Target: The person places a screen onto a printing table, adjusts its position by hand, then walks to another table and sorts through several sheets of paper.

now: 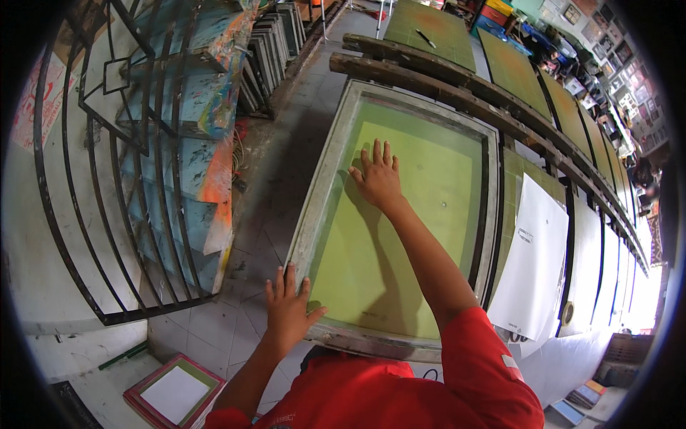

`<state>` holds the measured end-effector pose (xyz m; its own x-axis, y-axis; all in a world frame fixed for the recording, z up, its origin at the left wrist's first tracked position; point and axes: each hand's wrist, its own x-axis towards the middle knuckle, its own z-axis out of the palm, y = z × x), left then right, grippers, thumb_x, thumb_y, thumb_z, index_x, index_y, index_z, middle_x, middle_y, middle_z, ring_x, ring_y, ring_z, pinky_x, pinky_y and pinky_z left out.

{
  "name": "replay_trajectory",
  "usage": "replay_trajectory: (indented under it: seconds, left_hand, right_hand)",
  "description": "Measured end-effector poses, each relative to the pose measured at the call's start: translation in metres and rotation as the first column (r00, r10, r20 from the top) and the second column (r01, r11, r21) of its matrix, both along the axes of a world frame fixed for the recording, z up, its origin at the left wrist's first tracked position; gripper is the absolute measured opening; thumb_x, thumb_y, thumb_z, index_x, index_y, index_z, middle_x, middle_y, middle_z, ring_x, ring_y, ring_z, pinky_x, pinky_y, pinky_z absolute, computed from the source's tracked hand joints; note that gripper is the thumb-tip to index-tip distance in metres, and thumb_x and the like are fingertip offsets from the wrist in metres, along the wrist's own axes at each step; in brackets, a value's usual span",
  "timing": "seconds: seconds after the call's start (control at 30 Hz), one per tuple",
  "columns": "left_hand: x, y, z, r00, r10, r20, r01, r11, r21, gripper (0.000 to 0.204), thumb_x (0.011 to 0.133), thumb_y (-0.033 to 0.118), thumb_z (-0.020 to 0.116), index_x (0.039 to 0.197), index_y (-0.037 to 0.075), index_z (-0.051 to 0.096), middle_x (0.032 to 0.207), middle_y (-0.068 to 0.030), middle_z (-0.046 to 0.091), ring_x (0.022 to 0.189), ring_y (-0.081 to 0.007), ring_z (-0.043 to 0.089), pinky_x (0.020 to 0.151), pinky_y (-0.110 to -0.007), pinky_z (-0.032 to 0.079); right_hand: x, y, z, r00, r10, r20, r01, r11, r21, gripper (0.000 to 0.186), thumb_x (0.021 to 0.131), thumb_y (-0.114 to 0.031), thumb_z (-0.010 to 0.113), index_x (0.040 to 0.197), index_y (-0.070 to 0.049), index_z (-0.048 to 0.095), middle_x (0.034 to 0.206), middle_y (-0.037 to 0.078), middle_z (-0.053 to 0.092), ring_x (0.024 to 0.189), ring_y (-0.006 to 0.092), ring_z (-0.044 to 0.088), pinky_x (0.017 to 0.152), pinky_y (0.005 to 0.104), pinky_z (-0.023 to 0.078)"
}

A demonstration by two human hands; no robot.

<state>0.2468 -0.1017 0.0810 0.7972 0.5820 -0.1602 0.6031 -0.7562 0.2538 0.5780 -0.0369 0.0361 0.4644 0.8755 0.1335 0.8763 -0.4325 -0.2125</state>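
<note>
A large screen printing frame (pixel 487 214) with pale grey sides and yellow-green mesh lies in front of me. My right hand (pixel 376 179) rests on the upper-left part of the mesh with fingers spread, casting a long shadow down across it. My left hand (pixel 286 307) is at the frame's lower-left side, fingers apart, with the fingertips on or beside the rail. Neither hand appears to grasp anything. A white paper sheet (pixel 532 264) lies just right of the frame.
Printing boards (pixel 429 21) and wooden rails (pixel 450 86) run along the right and back. Left are paint-stained steps (pixel 175 157), a black metal railing (pixel 107 312) and stacked screens (pixel 268 64). Tiled floor (pixel 250 272) runs between. A pink-framed screen (pixel 174 393) lies lower left.
</note>
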Motion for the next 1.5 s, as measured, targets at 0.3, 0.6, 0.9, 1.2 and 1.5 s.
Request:
replay_trajectory:
  seconds: [0.3,0.6,0.9,1.2,1.5]
  left_hand:
    - [-0.007,0.0,0.001,0.999,0.028,0.037,-0.025,0.998,-0.063,0.068,0.083,0.053,0.058,0.127,0.001,0.054,0.148,-0.0251,0.019,0.136,-0.044,0.018,0.105,-0.062,0.019]
    - [-0.004,0.0,0.0,0.999,0.013,0.03,-0.011,0.998,-0.063,0.069,0.084,0.055,0.055,0.127,0.001,0.054,0.148,-0.0256,0.02,0.136,-0.044,0.019,0.105,-0.061,0.018]
    - [-0.007,0.005,0.003,0.999,0.003,0.035,0.001,0.995,-0.104,0.065,0.086,0.051,0.055,0.128,0.002,0.053,0.149,-0.0244,0.019,0.138,-0.0437,0.017,0.106,-0.06,0.018]
    - [-0.051,0.015,-0.024,0.778,0.485,0.398,-0.111,0.731,-0.673,0.056,0.09,0.03,0.059,0.135,0.0,0.042,0.14,-0.0207,0.036,0.127,-0.0317,0.039,0.105,-0.037,0.03]
    - [-0.068,0.026,-0.066,0.658,0.731,0.183,0.012,0.234,-0.972,0.034,0.094,0.022,0.055,0.119,-0.002,0.054,0.105,-0.0047,0.059,0.097,-0.0128,0.051,0.087,-0.027,0.038]
  right_hand:
    - [0.022,0.028,0.002,0.992,0.126,-0.002,-0.125,0.982,-0.139,0.057,0.092,-0.056,0.036,0.139,-0.024,0.043,0.151,0.022,0.017,0.142,0.0383,0.009,0.109,0.0577,0.016]
    - [0.02,0.036,-0.012,0.992,0.088,0.095,-0.076,0.99,-0.115,0.054,0.094,-0.053,0.034,0.137,-0.021,0.046,0.152,0.022,0.016,0.142,0.0375,0.011,0.109,0.058,0.017]
    - [0.02,0.036,0.001,0.998,-0.009,0.056,0.015,0.994,-0.113,0.051,0.095,-0.046,0.038,0.138,-0.018,0.043,0.15,0.024,0.019,0.14,0.0389,0.015,0.107,0.058,0.021]
    - [-0.091,-0.219,0.061,0.929,0.115,-0.351,-0.113,0.993,0.028,0.043,0.082,-0.032,0.064,0.113,-0.002,0.06,0.117,0.021,0.058,0.106,0.0377,0.056,0.091,0.0448,0.045]
    - [-0.181,-0.344,0.045,0.963,0.212,-0.165,-0.228,0.969,-0.089,0.031,0.082,-0.028,0.062,0.106,-0.01,0.055,0.092,0.009,0.058,0.088,0.0289,0.059,0.074,0.0419,0.05]
